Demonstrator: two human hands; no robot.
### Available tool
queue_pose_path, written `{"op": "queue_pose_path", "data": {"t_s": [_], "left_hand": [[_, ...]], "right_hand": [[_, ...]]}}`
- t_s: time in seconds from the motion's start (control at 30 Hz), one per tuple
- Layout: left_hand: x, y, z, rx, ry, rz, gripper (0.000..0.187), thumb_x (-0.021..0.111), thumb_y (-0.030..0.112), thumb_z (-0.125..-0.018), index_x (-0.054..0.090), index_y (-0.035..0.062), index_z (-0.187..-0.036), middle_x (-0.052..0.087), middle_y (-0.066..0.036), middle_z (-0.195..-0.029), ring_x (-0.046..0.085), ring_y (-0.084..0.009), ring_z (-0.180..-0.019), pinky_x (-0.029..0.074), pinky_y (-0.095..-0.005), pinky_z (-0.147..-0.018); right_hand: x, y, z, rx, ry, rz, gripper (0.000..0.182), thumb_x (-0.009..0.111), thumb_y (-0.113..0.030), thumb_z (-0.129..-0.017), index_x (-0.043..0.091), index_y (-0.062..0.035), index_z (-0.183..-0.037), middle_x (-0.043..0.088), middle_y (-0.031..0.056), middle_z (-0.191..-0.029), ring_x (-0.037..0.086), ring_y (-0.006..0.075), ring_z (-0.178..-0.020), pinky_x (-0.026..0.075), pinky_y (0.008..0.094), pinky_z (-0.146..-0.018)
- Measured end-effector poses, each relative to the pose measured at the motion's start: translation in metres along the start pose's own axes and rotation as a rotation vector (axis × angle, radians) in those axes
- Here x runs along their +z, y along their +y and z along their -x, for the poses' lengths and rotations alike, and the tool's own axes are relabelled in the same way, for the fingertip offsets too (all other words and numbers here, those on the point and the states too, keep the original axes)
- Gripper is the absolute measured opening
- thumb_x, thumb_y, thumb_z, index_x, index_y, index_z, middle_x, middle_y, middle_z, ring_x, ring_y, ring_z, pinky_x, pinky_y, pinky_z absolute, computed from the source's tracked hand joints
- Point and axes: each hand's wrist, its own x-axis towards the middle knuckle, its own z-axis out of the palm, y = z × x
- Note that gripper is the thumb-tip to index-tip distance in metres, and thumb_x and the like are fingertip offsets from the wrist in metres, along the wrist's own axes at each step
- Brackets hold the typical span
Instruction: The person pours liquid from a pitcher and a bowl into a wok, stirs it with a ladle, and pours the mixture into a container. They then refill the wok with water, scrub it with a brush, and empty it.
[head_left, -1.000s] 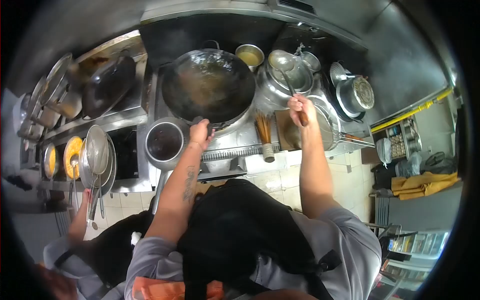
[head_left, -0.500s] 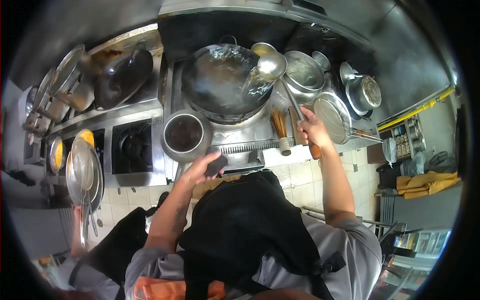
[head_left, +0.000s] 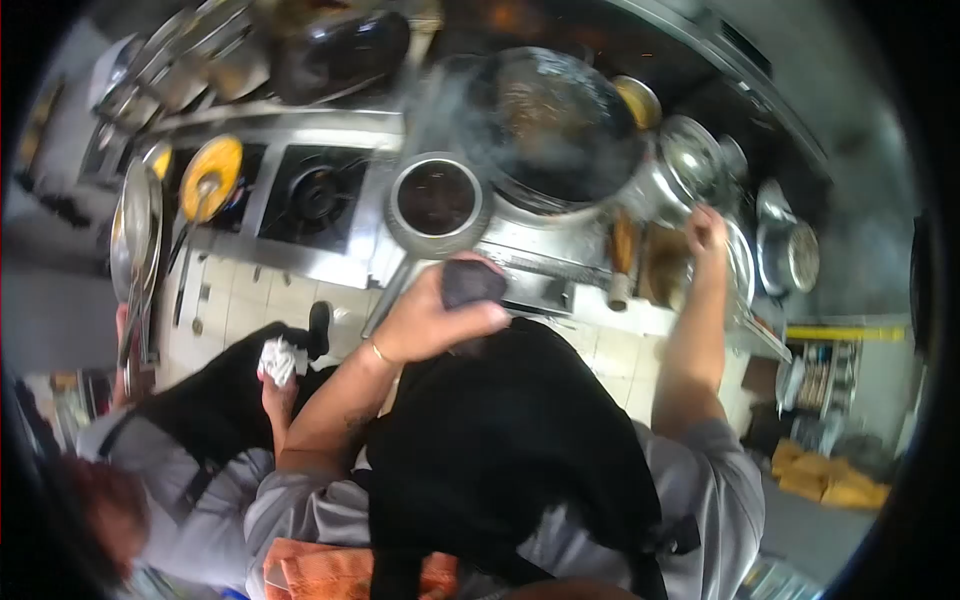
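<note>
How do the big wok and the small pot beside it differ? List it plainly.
The wok is much wider and shallower; the pot is small with upright sides. The wok sits further back on the stove, steam blurring it; the pot stands nearer the front edge, just above the left hand. The pot's rim is bright metal; the wok looks dark all over. Both are round, with dark insides.

From my feed the cloth is dark grey, the apron black, the shirt grey, the wok blackened, the towel orange, and one bowl holds bright yellow.
</note>
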Motion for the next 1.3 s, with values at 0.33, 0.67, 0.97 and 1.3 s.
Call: {"op": "queue_pose_path", "data": {"t_s": [0.33, 0.67, 0.97, 1.3], "left_hand": [[0.094, 0.170, 0.039, 0.377, 0.134, -0.152, 0.084, 0.100, 0.032, -0.064, 0.061, -0.0073, -0.126, 0.074, -0.014, -0.100, 0.073, -0.0190, -0.085, 0.056, -0.0291, -0.076], [0.127, 0.193, 0.014, 0.174, 0.247, -0.086, 0.078, 0.093, 0.039, -0.077, 0.055, -0.0079, -0.127, 0.072, -0.018, -0.085, 0.068, -0.0195, -0.060, 0.053, -0.0286, -0.053], [0.033, 0.035, -0.003, 0.088, 0.735, 0.036, 0.073, 0.073, 0.035, -0.086, 0.053, -0.0010, -0.147, 0.069, -0.009, -0.082, 0.059, -0.0133, -0.052, 0.046, -0.0259, -0.044], [-0.030, -0.133, -0.007, -0.201, 0.875, 0.278, 0.037, 0.072, 0.021, -0.091, 0.062, -0.0029, -0.117, 0.064, -0.008, -0.086, 0.058, -0.0194, -0.056, 0.047, -0.0313, -0.047]], "right_hand": [[0.124, 0.003, 0.137, 0.112, 0.051, -0.085, 0.009, 0.051, -0.002, -0.107, 0.050, 0.0056, -0.110, 0.049, 0.0076, -0.083, 0.049, 0.0086, -0.059, 0.043, 0.0196, -0.039], [0.145, 0.080, 0.102, 0.311, -0.044, 0.390, 0.042, 0.057, -0.001, -0.102, 0.052, 0.0005, -0.144, 0.057, 0.0030, -0.081, 0.050, 0.0094, -0.058, 0.047, 0.0283, -0.051], [0.001, 0.173, 0.175, -0.445, 0.496, 1.629, 0.084, 0.055, 0.005, -0.093, 0.027, -0.0196, -0.168, 0.062, 0.0333, -0.139, 0.065, 0.0495, -0.122, 0.053, 0.0495, -0.100], [-0.063, 0.188, 0.190, -0.648, 0.411, 2.067, 0.055, 0.071, -0.014, -0.095, 0.058, -0.0081, -0.148, 0.065, 0.0211, -0.120, 0.056, 0.0395, -0.119, 0.046, 0.0512, -0.103]]}}
